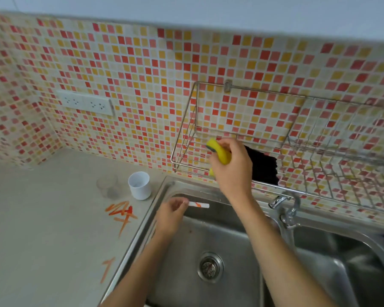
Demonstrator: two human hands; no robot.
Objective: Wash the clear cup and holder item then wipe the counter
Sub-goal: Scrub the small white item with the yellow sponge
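The right hand (pixel 233 167) is raised over the back rim of the sink (pixel 231 251), its fingers curled round a yellow sponge (pixel 220 151) that has a dark scrubbing layer on one side; the sponge sits at the front edge of the wire rack (pixel 242 129) fixed to the tiled wall (pixel 142 74) behind the sink. The left hand (pixel 171 216) is lower, over the sink's left rim, pinching the end of a small white stick (pixel 198 205) with orange marks on it; the stick points right, across the back corner of the basin. The clear cup (pixel 108 186) stands on the counter (pixel 42 229) to the left of the sink, near the wall, and the white holder (pixel 139 185) stands upright just beside it, between the cup and the sink's corner; whether the two touch cannot be told. Orange scribbles (pixel 120 212) mark the counter in front of the cup and holder, close to the sink's left rim, with one more orange stroke nearer the viewer. The drain (pixel 210 267) lies in the middle of the basin floor. The tap (pixel 285 206) sits on the sink's back rim, to the right of the right forearm. A dark ragged patch (pixel 264 167) shows on the wall behind the rack, just above the sink. A double wall socket (pixel 87 104) sits on the tiles high to the left of the sink.
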